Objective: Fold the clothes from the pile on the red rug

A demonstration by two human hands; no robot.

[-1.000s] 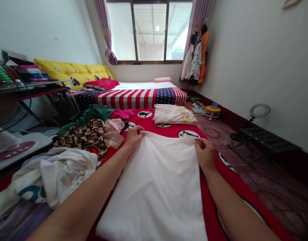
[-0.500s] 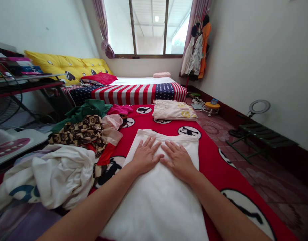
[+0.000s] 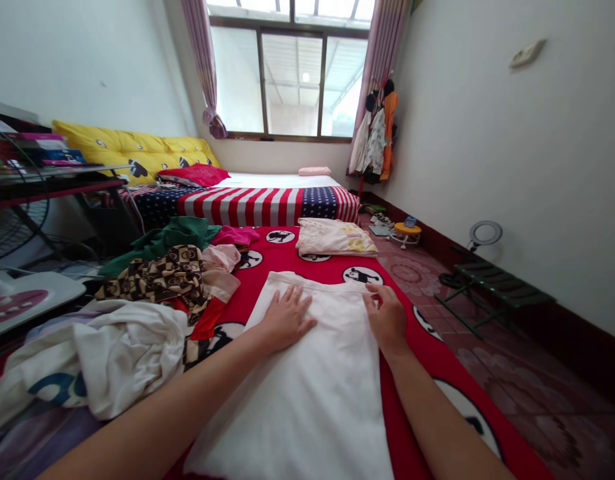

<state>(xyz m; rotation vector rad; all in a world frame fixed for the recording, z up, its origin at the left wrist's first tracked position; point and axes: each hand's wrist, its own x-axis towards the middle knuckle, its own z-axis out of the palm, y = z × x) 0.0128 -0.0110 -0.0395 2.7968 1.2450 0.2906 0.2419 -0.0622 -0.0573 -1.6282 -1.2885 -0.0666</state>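
A white shirt [image 3: 317,387] lies folded lengthwise and nearly flat on a red cloth [image 3: 275,257] with black-and-white round prints. Its far edge dips slightly in the middle. My left hand [image 3: 287,319] rests flat on the shirt's upper left part, fingers spread. At the far right corner, my right hand [image 3: 388,319] has thumb and forefinger curled together on the shirt's edge in a pinch. Beyond the shirt lies a folded cream garment with yellow prints [image 3: 332,237].
To the left is a heap of loose clothes: a white garment [image 3: 132,353], a brown patterned one [image 3: 160,277] and a green one [image 3: 180,233]. A flag-patterned bed [image 3: 252,205] stands behind. On the right floor are a green folding stool [image 3: 502,283] and a small yellow stool [image 3: 406,230].
My right hand has moved right from the shirt's middle to its far right corner, and its fingers have curled. My left hand stays flat on the shirt. The view has tilted up.
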